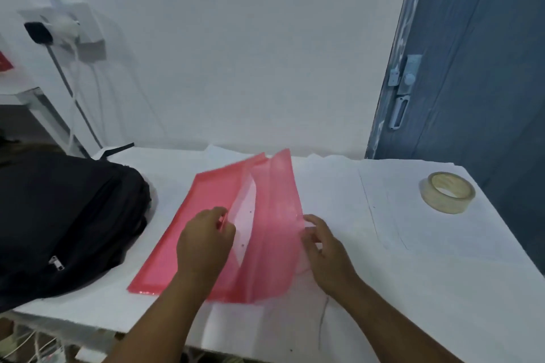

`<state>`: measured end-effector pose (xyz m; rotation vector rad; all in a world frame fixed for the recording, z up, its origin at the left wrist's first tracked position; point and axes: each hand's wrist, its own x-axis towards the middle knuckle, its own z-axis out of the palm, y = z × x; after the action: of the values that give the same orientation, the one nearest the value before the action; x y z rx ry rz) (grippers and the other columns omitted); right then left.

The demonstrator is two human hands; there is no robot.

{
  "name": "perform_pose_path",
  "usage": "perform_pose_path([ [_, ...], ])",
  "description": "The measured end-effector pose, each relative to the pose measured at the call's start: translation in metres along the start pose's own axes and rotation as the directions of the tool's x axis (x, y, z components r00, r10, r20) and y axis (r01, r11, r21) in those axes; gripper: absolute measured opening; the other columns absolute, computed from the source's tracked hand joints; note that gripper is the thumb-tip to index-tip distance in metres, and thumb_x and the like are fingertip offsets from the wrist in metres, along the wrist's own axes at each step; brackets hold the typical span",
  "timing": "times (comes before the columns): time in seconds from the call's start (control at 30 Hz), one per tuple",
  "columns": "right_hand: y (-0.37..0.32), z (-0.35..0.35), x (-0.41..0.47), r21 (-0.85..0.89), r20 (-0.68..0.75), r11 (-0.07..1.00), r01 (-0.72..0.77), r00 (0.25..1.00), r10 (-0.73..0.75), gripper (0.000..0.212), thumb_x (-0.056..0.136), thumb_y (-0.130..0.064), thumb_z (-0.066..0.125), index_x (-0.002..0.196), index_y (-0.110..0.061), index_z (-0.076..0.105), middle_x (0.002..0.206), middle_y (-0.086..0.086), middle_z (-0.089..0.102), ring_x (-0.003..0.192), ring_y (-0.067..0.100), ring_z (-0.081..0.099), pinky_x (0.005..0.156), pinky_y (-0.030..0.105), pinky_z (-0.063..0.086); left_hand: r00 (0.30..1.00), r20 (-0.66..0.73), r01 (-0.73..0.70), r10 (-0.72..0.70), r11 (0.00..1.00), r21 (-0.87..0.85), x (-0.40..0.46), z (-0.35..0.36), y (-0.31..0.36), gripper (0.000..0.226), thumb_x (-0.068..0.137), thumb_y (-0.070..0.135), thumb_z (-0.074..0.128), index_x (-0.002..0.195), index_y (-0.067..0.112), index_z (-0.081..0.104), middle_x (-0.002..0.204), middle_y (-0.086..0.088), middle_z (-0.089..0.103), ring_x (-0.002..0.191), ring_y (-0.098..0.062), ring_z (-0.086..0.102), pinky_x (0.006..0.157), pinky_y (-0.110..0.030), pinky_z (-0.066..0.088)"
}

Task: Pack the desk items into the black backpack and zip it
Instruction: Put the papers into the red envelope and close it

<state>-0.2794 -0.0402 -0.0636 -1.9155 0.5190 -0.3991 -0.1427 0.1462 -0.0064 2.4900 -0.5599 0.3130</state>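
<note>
Here both hands pinch pink folder [265,233] open.

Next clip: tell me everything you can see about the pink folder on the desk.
The pink folder is thin, translucent plastic with a darker rim. It lies on the white desk beside the black backpack, with its flap lifted and white paper showing inside. The left hand pinches the inner edge at the opening; the right hand holds the raised flap's edge.
</note>
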Motion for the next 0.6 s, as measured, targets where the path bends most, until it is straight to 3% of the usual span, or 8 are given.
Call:
perform_pose_path([
  [0.03,0.005,0.004,0.003,-0.038,-0.139,0.999,0.004,0.990,-0.009,0.038,0.099,-0.048,0.043,0.135,-0.036,0.046,0.115,-0.010,0.066,0.107,0.007,0.061,0.090,0.022,0.048,1.000,0.023,0.002,-0.002,1.000,0.000,0.003,0.002,-0.006,0.011,0.082,0.014,0.066,0.091,0.014,0.073,0.072,0.001,0.061,0.064,-0.020,0.054,0.052,-0.030,0.039],
  [0.1,0.018,0.005,0.010,-0.312,-0.330,0.948,-0.060,0.943,-0.049,0.041,0.099,-0.043,0.051,0.137,-0.028,0.048,0.126,-0.005,0.062,0.120,0.017,0.056,0.102,0.035,0.043,0.997,0.074,0.013,-0.011,0.999,-0.031,0.004,0.006,-0.013,0.009,0.083,0.015,0.066,0.089,0.016,0.073,0.070,0.004,0.061,0.062,-0.016,0.055,0.051,-0.027,0.040],
  [0.17,0.031,0.006,0.014,-0.600,-0.308,0.776,-0.195,0.951,0.001,0.055,0.096,-0.054,0.051,0.144,-0.027,0.046,0.144,-0.004,0.050,0.135,0.022,0.041,0.109,0.043,0.033,0.992,0.128,0.001,0.011,0.996,-0.092,0.007,0.011,-0.018,0.006,0.083,0.019,0.067,0.084,0.017,0.072,0.068,0.007,0.062,0.061,-0.012,0.057,0.053,-0.025,0.042],
  [0.23,0.040,0.007,0.014,-0.704,-0.260,0.678,-0.211,0.965,0.031,0.060,0.091,-0.063,0.053,0.139,-0.027,0.055,0.146,-0.003,0.048,0.138,0.023,0.036,0.107,0.043,0.031,0.986,0.163,0.006,0.022,0.986,-0.168,0.008,0.014,-0.020,0.005,0.083,0.022,0.068,0.080,0.019,0.072,0.067,0.009,0.064,0.063,-0.010,0.060,0.058,-0.026,0.048],
  [0.3,0.041,0.007,0.012,-0.666,-0.304,0.721,-0.191,0.952,-0.029,0.050,0.081,-0.059,0.070,0.115,-0.023,0.073,0.126,-0.001,0.062,0.124,0.025,0.051,0.095,0.041,0.043,0.982,0.185,0.012,0.031,0.975,-0.223,0.009,0.018,-0.023,0.008,0.083,0.022,0.069,0.076,0.023,0.071,0.066,0.011,0.065,0.063,-0.007,0.061,0.062,-0.027,0.052],
  [0.4,0.036,0.005,0.007,-0.568,-0.403,0.805,-0.169,0.910,-0.094,0.025,0.071,-0.038,0.088,0.087,-0.021,0.079,0.106,-0.002,0.068,0.108,0.023,0.060,0.082,0.034,0.051,0.979,0.200,0.023,0.032,0.963,-0.267,0.010,0.022,-0.030,0.014,0.085,0.021,0.067,0.072,0.027,0.070,0.064,0.012,0.065,0.062,-0.006,0.062,0.064,-0.030,0.055],
  [0.5,0.030,-0.010,-0.002,-0.438,-0.486,0.897,-0.062,0.855,-0.179,0.015,0.079,-0.017,0.084,0.092,-0.019,0.076,0.118,0.005,0.060,0.110,0.023,0.059,0.086,0.025,0.047,0.986,0.163,0.020,0.032,0.951,-0.310,0.009,0.025,-0.033,0.017,0.086,0.020,0.067,0.070,0.027,0.068,0.063,0.010,0.064,0.063,-0.007,0.059,0.061,-0.029,0.050],
  [0.6,0.015,-0.030,-0.010,-0.276,-0.625,0.960,-0.052,0.769,-0.138,0.026,0.085,0.001,0.073,0.099,-0.021,0.071,0.132,0.009,0.050,0.117,0.017,0.053,0.089,0.004,0.039,0.989,0.141,0.008,0.045,0.935,-0.354,0.008,0.031,-0.033,0.022,0.088,0.016,0.065,0.067,0.024,0.064,0.064,0.008,0.060,0.064,-0.013,0.056,0.062,-0.034,0.049],
])
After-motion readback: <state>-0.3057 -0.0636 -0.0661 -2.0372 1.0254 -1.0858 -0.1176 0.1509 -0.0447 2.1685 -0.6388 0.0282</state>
